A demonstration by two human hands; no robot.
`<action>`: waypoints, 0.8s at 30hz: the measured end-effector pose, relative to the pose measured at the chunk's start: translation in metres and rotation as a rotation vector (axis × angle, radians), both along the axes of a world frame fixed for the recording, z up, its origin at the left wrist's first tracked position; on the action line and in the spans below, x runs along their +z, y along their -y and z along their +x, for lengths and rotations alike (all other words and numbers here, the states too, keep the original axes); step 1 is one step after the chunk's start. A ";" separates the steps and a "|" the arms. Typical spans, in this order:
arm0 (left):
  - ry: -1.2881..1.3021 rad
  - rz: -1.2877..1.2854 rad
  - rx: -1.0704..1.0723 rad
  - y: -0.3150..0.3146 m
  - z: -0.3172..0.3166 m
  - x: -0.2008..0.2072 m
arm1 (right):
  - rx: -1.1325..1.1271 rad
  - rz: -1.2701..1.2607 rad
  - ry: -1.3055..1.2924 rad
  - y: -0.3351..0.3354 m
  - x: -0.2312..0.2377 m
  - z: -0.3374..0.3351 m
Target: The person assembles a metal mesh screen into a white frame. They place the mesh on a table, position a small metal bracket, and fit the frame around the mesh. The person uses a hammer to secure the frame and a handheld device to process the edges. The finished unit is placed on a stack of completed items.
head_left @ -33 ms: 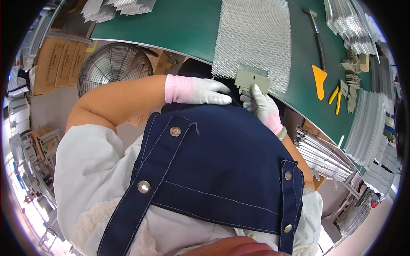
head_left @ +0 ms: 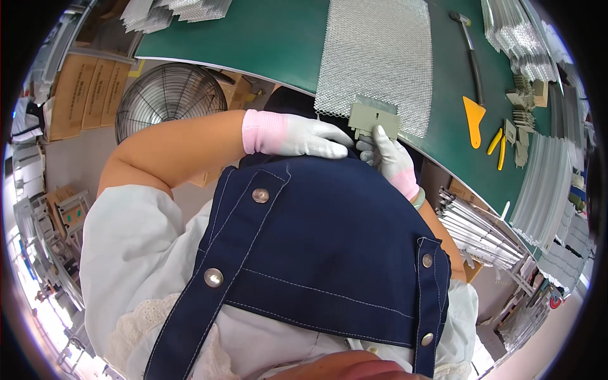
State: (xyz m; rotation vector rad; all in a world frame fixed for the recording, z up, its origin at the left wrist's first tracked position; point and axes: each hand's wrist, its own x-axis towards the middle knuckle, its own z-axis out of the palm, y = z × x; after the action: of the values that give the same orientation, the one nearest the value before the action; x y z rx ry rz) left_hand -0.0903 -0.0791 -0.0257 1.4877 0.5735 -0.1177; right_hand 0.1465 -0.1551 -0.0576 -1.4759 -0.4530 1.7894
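Plate, upper centre, overlaps mesh, attachment unclear, pinched by right hand; left hand, fingers loosely parted; unused plates lie upper right.

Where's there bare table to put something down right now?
The green table has a broad bare patch between the mesh sheet and the upper-left stack, and a narrower strip between the sheet and the hammer. Crowded on the right: pliers, plates and pale strips.
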 end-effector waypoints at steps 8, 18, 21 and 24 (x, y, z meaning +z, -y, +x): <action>-0.119 0.500 -0.206 -0.012 -0.014 -0.009 | 0.004 0.002 0.012 -0.003 0.002 -0.001; -0.103 0.007 0.061 -0.012 -0.021 0.005 | -0.023 -0.012 -0.052 -0.003 0.003 -0.003; -0.389 0.809 -0.263 -0.011 -0.014 0.006 | 0.035 -0.095 -0.031 -0.006 0.012 -0.001; -0.370 0.587 -0.122 -0.011 -0.017 -0.001 | 0.304 -0.114 0.062 -0.003 0.026 0.022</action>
State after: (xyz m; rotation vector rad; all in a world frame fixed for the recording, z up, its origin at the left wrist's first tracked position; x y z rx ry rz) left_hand -0.1078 -0.0684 -0.0269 2.0932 0.8627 -0.3476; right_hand 0.1682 -0.1516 -0.0317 -1.6132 -0.6454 2.0377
